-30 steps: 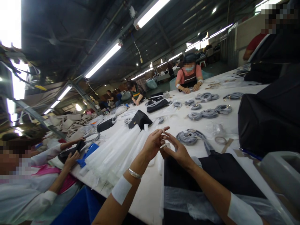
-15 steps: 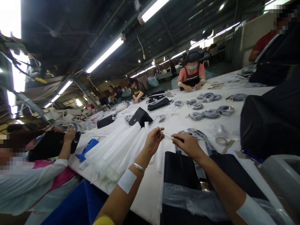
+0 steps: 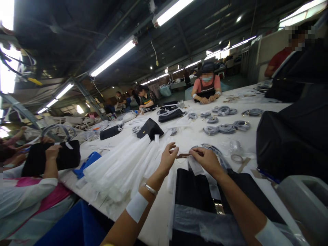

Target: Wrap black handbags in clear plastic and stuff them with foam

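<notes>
My right hand (image 3: 206, 160) pinches a small brown tag (image 3: 183, 155) and a translucent white piece (image 3: 196, 166) that hangs below its fingertips. Facing it, my left hand (image 3: 168, 158) has its fingers curved and apart, close to the tag's left end; whether it touches the tag is unclear. Below both hands lies a black bag (image 3: 192, 191) with a clear plastic band (image 3: 200, 218) across it and a gold metal part (image 3: 218, 206). A grey wrapped strap (image 3: 214, 149) lies partly behind my right hand.
White foam sheets (image 3: 120, 167) are piled left of my hands. Coiled grey straps (image 3: 227, 128), a tape roll (image 3: 236, 158) and a large black bag (image 3: 287, 143) lie ahead and right. A person at left handles another black bag (image 3: 65, 159).
The brown tag and translucent piece now show between my hands, where a thin white item was before. The person at left has raised a bag with handles. The view has shifted slightly.
</notes>
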A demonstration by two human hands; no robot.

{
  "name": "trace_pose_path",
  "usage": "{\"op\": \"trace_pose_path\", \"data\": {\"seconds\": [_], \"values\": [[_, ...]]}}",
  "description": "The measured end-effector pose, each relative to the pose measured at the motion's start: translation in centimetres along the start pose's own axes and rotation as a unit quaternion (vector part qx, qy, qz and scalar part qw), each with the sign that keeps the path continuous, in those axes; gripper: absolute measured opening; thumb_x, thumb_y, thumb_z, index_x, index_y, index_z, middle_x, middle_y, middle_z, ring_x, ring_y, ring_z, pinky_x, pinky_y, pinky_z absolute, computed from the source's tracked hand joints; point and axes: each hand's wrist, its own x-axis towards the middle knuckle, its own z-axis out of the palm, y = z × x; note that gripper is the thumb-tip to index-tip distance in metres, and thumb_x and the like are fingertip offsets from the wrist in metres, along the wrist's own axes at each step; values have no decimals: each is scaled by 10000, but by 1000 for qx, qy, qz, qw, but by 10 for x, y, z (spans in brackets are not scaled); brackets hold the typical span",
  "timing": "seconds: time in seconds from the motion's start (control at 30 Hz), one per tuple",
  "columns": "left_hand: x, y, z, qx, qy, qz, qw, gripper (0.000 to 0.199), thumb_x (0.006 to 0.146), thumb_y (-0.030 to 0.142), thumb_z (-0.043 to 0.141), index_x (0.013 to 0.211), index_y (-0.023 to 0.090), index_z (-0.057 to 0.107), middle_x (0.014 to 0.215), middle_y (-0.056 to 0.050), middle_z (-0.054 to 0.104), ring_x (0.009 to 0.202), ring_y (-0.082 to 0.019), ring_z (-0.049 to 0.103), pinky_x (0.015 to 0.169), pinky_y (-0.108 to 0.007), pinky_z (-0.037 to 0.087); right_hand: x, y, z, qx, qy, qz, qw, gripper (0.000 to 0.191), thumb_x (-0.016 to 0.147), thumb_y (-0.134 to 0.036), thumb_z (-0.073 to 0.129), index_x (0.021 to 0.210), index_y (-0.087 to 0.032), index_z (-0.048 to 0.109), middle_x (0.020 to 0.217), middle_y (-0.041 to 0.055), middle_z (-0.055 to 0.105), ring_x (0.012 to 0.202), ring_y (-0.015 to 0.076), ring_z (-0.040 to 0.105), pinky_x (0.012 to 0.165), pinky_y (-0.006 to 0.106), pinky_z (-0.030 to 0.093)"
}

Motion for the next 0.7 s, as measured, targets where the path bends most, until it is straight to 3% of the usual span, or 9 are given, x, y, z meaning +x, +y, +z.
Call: {"op": "trace_pose_path", "data": {"seconds": [0.1,0.23,0.33,0.43,0.5,0.6,0.7], "values": [[-18,11,9,109,23,145,983,372,808,322,722,1161,239,642,1182,-97,622,1028,-212,595,805,-294,489,-3,-1,0,-63,43,-36,996,263,826,-443,566,836,-236,728,785,46,735,723,230,658,677,343,457],[-37,23,17,196,-7,234,952,169,881,311,634,1020,237,695,1029,-63,670,922,-185,616,801,-291,481,-4,-1,0,-70,42,-39,996,266,846,-433,552,865,-230,722,779,44,732,707,218,655,668,334,461],[-36,20,17,257,-75,221,938,179,891,279,610,1031,248,718,977,-45,674,851,-167,616,730,-271,483,-4,-3,0,-31,38,-44,998,276,856,-428,544,882,-216,719,835,44,740,762,211,665,713,319,476],[-28,11,15,288,-113,163,937,239,865,300,639,1082,237,717,960,-43,681,834,-169,618,703,-267,488,-3,-6,-1,-6,21,-67,998,268,868,-413,545,885,-213,721,893,38,744,841,204,668,779,305,473],[-23,8,12,280,-136,120,943,217,839,335,670,998,206,740,934,-43,699,825,-172,625,717,-269,488,-3,-7,-1,-3,3,-82,997,266,875,-409,545,884,-214,727,903,36,743,855,200,663,792,299,466],[-20,9,9,252,-150,87,952,198,804,362,705,848,174,750,843,-37,712,798,-175,631,738,-271,478,-3,-8,-1,-10,-16,-80,997,289,875,-419,555,972,-215,736,833,29,731,761,185,641,721,288,457],[-21,15,5,243,-144,103,954,188,802,363,706,798,181,751,807,-33,702,792,-173,624,725,-265,465,-4,-7,0,-27,-24,-64,997,357,872,-439,562,1104,-217,717,706,6,682,629,162,577,628,278,421]]}}
